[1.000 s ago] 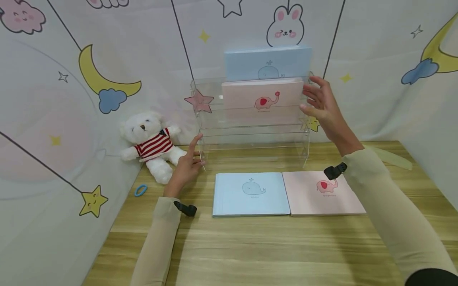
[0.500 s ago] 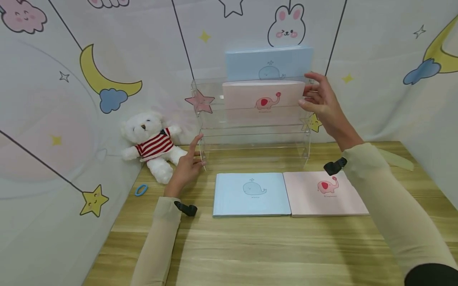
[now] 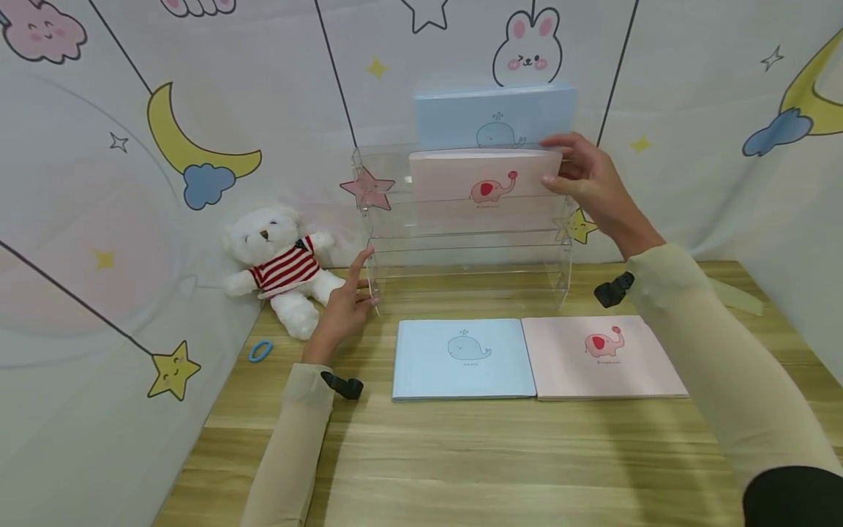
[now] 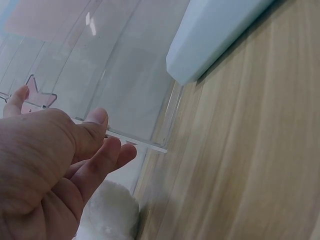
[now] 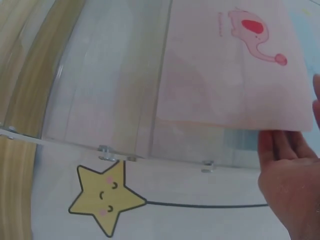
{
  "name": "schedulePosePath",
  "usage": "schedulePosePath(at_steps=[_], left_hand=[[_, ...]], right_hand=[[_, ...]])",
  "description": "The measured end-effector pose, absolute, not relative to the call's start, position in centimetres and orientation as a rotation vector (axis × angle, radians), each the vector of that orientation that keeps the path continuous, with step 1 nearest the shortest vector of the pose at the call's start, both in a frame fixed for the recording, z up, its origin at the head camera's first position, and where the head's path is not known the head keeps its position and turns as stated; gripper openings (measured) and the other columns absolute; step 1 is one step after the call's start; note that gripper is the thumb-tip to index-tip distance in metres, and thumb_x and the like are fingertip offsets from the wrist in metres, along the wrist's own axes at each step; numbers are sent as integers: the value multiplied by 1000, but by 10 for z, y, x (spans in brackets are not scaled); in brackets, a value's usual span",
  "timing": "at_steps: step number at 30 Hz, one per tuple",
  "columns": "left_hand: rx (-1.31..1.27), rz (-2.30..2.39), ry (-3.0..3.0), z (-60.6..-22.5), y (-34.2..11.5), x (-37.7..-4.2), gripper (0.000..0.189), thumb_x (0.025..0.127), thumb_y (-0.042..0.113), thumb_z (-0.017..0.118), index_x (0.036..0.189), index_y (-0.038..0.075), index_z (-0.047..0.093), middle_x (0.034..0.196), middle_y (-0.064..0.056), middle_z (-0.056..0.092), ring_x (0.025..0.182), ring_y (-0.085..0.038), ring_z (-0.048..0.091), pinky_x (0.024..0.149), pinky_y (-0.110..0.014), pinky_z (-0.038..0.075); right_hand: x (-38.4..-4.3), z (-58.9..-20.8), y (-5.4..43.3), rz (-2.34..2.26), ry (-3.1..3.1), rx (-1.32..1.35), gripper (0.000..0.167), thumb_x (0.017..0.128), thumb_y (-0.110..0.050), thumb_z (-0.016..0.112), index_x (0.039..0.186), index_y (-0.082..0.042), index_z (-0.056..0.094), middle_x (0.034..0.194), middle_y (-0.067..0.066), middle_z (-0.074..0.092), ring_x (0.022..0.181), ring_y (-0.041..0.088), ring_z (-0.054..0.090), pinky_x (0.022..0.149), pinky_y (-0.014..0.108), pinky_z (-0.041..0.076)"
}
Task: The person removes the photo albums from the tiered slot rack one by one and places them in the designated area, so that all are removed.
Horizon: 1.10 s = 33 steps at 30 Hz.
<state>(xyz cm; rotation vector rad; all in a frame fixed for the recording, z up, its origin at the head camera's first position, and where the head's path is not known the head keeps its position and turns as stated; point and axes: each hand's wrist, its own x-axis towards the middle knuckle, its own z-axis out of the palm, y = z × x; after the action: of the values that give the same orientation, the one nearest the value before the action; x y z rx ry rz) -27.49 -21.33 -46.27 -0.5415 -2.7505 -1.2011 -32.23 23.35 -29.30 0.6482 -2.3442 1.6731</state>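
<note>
A clear acrylic rack [image 3: 470,236] stands at the back of the table in the head view. On it leans a pink elephant book [image 3: 441,176], with a blue whale book [image 3: 454,121] on the tier behind. My right hand [image 3: 589,179] grips the pink book's right edge, thumb in front and some fingers behind it. At the rack's left side, my left hand [image 3: 342,315] holds the side panel between thumb and fingers, index finger stretched upward. In the right wrist view several fingers [image 5: 281,146] are partly hidden behind the pink book.
A blue whale book [image 3: 428,373] and a pink elephant book [image 3: 560,373] lie side by side before the rack. A white teddy bear [image 3: 286,267] sits left of it, near a blue ring [image 3: 260,351]. A pale strip [image 3: 737,296] lies at the right.
My right hand has moved left, from beside the pink book's edge to gripping it. The upright book has barely shifted. My left hand stays on the rack.
</note>
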Motion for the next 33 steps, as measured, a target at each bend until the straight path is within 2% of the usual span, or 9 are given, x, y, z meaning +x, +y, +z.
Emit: schedulePosePath(at_steps=[3,11,18,22,25,27,33], left_hand=[[-538,-1201,-2752,-463,-213,-275,103,103,-1,68,170,49,8,145,-36,62,124,-47,73,100,-57,64],[-544,-1194,-2742,-464,-213,-275,103,103,-2,68,170,47,8,143,-36,63,121,-46,74,98,-56,65],[-541,-1177,-2737,-462,-214,-275,103,103,-1,69,171,47,8,142,-35,64,122,-45,74,98,-56,64],[-535,-1179,-2732,-462,-215,-274,105,102,-3,69,171,47,7,141,-34,66,121,-45,75,98,-56,65],[-540,-1186,-2729,-462,-216,-273,105,102,-4,69,171,46,7,141,-34,66,121,-45,75,98,-56,65],[-551,-1189,-2730,-463,-216,-274,104,103,-3,68,171,46,7,141,-35,65,121,-45,75,98,-56,64],[-542,-1190,-2737,-465,-214,-275,104,103,-1,69,170,50,6,143,-36,63,125,-45,73,100,-55,64]], right_hand=[[-326,-291,232,1651,-2358,661,51,104,-15,70,153,-18,56,150,14,64,118,15,70,95,21,56],[-338,-298,225,1603,-2369,653,43,105,-19,72,147,-20,66,138,2,71,105,12,73,89,17,60],[-345,-312,215,1620,-2193,610,35,103,-9,72,138,-16,74,134,-2,72,99,8,71,83,13,60],[-346,-316,206,1603,-2126,560,33,102,-3,72,133,-14,77,132,-5,72,94,9,66,68,11,52],[-346,-316,202,1581,-2119,515,33,101,-1,72,131,-14,78,132,-5,73,94,9,62,62,13,46],[-345,-316,201,1578,-2120,484,33,101,0,72,130,-14,78,132,-4,73,98,9,62,65,13,48],[-344,-314,199,1628,-2109,360,33,99,4,72,125,-14,82,130,-2,76,114,9,65,90,14,56]])
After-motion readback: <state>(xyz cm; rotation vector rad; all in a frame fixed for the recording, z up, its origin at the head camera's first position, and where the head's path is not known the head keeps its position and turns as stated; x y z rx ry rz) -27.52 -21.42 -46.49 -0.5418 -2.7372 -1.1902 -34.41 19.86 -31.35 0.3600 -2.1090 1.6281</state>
